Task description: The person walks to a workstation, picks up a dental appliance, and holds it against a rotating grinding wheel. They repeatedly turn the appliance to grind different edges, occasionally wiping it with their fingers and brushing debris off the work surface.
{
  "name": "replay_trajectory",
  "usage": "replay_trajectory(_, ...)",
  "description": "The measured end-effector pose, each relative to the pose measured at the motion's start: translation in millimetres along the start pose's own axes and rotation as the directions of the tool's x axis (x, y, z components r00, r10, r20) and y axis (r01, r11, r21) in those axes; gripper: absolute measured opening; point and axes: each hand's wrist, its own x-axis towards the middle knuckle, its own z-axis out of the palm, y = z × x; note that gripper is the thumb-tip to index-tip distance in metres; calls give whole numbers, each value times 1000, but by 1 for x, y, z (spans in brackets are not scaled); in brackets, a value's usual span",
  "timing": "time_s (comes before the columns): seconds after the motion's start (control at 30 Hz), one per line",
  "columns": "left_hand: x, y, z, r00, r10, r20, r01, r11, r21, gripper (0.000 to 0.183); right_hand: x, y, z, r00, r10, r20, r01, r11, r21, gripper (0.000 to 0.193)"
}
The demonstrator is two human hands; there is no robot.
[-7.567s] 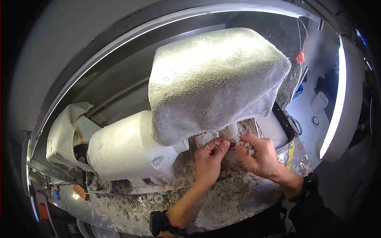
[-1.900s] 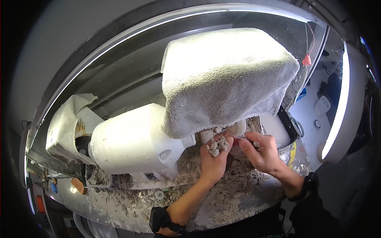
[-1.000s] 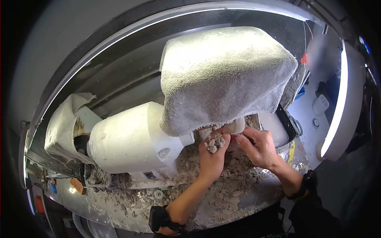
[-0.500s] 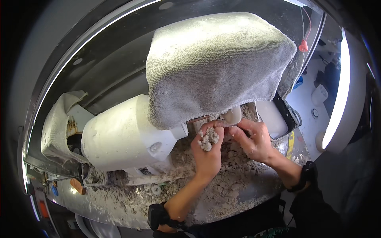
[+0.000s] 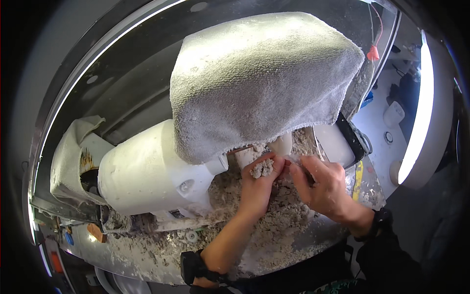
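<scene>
As the left hand curls, less clump shows.

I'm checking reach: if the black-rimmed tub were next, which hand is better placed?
Likely the right hand: it is nearer the tub, while the left hand holds a crumbly grey clump.

Below the towel, my left hand is showing less of its grey clump than half a second ago. My right hand is sitting farther from the towel's lower edge, and the crumbs it was carrying at first are now escaping view.
</scene>
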Motion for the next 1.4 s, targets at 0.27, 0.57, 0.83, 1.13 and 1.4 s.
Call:
replay_trajectory(0.27,3,-3,-6,997,4,79,6,993,-122,36,-6,-6,11,997,-28,-77,28,1000,-7,10)
replay_trajectory(0.57,9,-11,-14,996,8,86,-10,1000,22,41,-11,-8,14,995,-41,-92,39,999,-32,9)
replay_trajectory(0.83,8,-6,-13,993,33,113,-38,998,42,39,-8,-3,14,995,70,-67,-68,997,33,11)
replay_trajectory(1.13,6,-7,-9,989,128,74,-131,991,36,32,6,16,7,983,149,108,-172,954,244,16)
replay_trajectory(1.4,3,-10,-7,974,214,-71,-202,968,151,34,8,20,11,993,-60,97,53,996,73,15)
